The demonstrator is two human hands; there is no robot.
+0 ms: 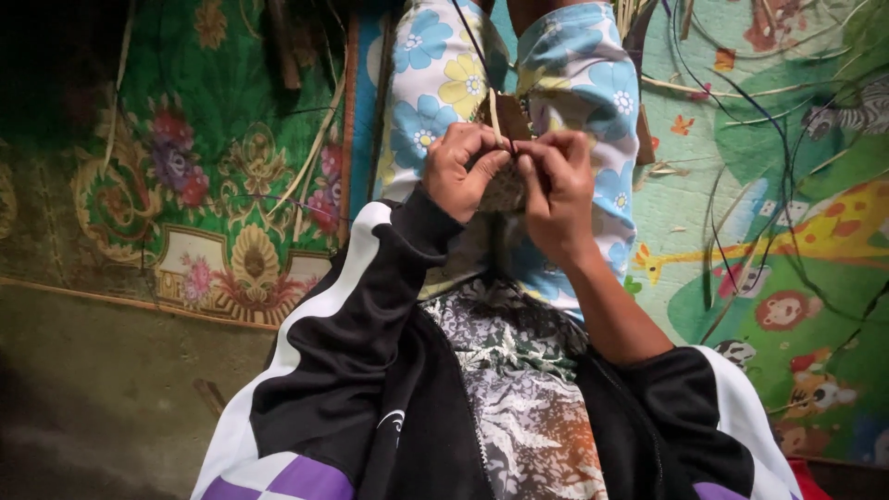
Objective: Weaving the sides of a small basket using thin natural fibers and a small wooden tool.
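Observation:
My left hand (461,168) and my right hand (558,190) meet over my lap, both pinching a small woven piece (506,190) made of thin tan and dark strips. A dark strand (474,51) and a pale strip (495,120) rise from the piece between my fingers. The fingers cover most of the piece. My legs in pale blue flowered cloth (435,83) stretch out beyond the hands. Black and white jacket sleeves (370,306) cover my arms.
A green flowered mat (213,167) lies on the left, a cartoon-animal mat (778,231) on the right. Loose thin dark and pale strips (741,102) are scattered over the right mat. More pale strips (315,157) lie on the left mat.

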